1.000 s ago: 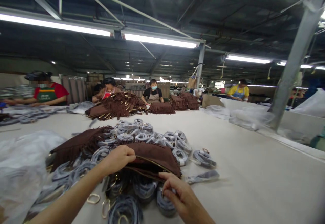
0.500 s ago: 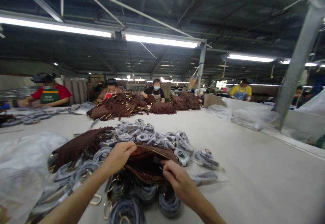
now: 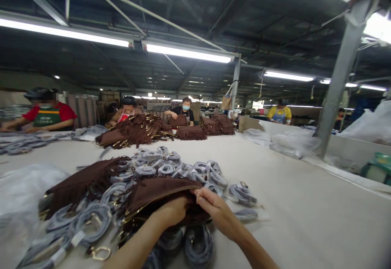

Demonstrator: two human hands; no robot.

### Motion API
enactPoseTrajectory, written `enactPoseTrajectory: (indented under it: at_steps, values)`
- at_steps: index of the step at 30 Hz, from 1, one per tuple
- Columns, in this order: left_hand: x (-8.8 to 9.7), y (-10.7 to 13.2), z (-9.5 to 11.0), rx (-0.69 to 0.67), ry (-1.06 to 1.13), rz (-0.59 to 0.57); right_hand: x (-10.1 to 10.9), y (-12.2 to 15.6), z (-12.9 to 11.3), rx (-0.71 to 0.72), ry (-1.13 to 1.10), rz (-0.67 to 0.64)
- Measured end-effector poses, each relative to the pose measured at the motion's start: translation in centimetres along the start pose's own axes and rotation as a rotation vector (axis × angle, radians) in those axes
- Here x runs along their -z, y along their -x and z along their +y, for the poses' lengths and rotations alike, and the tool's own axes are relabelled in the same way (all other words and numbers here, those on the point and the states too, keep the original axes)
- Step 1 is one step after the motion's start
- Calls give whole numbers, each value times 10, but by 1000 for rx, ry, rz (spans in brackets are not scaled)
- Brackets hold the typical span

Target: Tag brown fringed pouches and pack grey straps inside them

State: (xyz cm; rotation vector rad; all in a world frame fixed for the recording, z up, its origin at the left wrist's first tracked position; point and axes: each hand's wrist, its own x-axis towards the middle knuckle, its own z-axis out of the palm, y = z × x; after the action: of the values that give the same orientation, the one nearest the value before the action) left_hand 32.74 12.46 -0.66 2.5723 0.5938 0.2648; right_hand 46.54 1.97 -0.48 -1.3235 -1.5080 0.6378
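A dark brown fringed bag [image 3: 157, 189] lies with its zipped mouth open toward me, on top of wrapped straps. My left hand [image 3: 174, 212] reaches into that mouth; its fingers are hidden inside the bag. At the right end of the opening, my right hand [image 3: 210, 202] pinches the bag's edge between thumb and fingers. Around and under the bag are several coiled grey straps [image 3: 93, 222] in clear plastic, some with gold clips [image 3: 101, 253]. Just left of it rests a second brown fringed bag [image 3: 84, 179].
Clear plastic bags [image 3: 27, 191] are heaped at the left on the pale table [image 3: 299, 204]. Farther back lies a big pile of brown fringed bags [image 3: 137, 130]. Co-workers sit across the table, one handling a brown bag [image 3: 179, 121]. A metal post [image 3: 339, 77] stands at the right.
My left hand has gone from gripping the bag's upper left rim to inside its mouth. My right hand stays at the right end. The view has swung slightly to the right.
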Motion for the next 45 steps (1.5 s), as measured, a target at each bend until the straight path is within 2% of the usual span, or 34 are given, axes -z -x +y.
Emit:
enactPoseTrajectory:
  at_steps: [3,8,15,20,27,30,34,37,41,45]
  values:
    - [-8,-18,-16,62,45,-22,3,-4,7,-46,-24,33]
    - [-16,-27,-21,78,173,-43,11,-15,23,-19,55,89]
    - [-28,-30,-35,58,283,86,16,-24,46,-13,-43,106]
    - [-29,-30,-29,64,226,114,17,-16,54,-21,-87,82]
    - [-31,-24,-28,114,124,208,17,-13,57,-16,-125,97]
    - [-33,-24,-27,107,112,214,18,-13,58,-11,-118,106]
    - [-33,-26,-25,137,241,181,16,-13,59,-22,-132,120]
    - [-37,-29,-25,174,345,197,14,-12,59,-15,-97,128]
    - [-44,-33,-29,168,459,228,16,-10,57,33,40,130]
    - [-49,-34,-32,175,515,184,21,-7,54,62,160,129]
